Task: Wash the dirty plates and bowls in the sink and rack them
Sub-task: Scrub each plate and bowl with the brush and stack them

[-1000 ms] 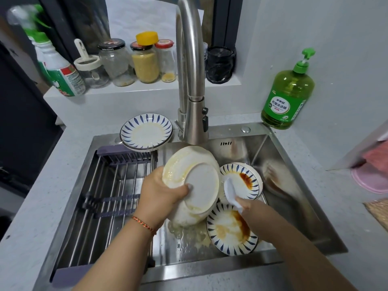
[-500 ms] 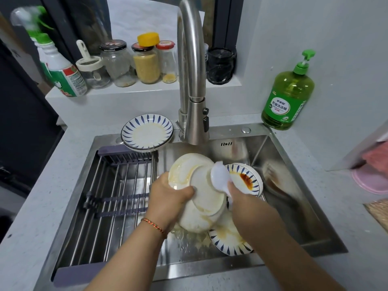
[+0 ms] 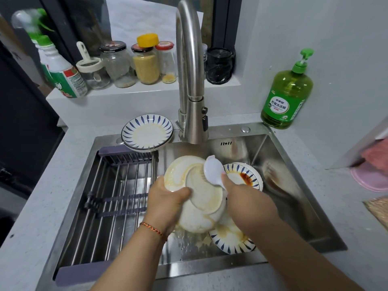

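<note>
- The left hand (image 3: 168, 199) reaches in from the near left, thumb curled over the rim of a white stack (image 3: 201, 198) of bowl and plates, held tilted above the sink (image 3: 294, 227).
- The right hand (image 3: 241, 196) comes from the near right, fingers pinching a white spoon (image 3: 213, 170) whose bowl lies against the stack's far edge.
- Two stained plates lie in the sink: one (image 3: 245, 176) right of the stack, one (image 3: 231, 240) under the right forearm.
- A patterned plate (image 3: 147, 131) sits on the far rim, above the rack (image 3: 117, 196) at left.
</note>
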